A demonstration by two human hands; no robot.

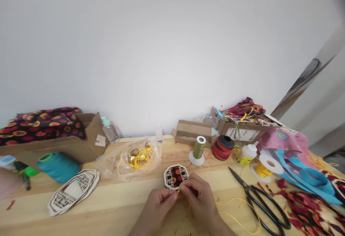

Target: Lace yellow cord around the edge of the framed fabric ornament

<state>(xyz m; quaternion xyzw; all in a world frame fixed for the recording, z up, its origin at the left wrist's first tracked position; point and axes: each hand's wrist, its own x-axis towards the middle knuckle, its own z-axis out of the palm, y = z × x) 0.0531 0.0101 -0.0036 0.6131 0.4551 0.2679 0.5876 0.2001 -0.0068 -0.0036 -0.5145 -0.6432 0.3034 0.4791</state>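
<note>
A small wooden-framed ornament (176, 177) lies on the table, with fretwork at its sides and dark red-patterned fabric in its middle. At its lower edge, my left hand (161, 204) pinches a yellow cord (178, 191) between thumb and forefinger. From the other side my right hand (198, 197) is closed on the same cord, its fingertips close to the ornament's rim. Some of the cord inside the fingers is hidden. More yellow cord loops across the table to the right of my right hand, close to black-handled scissors (249, 189) with their blades together.
Left: fretwork wooden pieces (74, 191), a teal thread cone (58, 166) and a fabric-filled cardboard box (93, 135). Behind the ornament: a plastic bag (107, 164) with yellow cord. Right: an olive spool (199, 148), red-black spool (223, 148), glue bottle (245, 155), yellow spool (265, 167), fabric scraps (304, 207).
</note>
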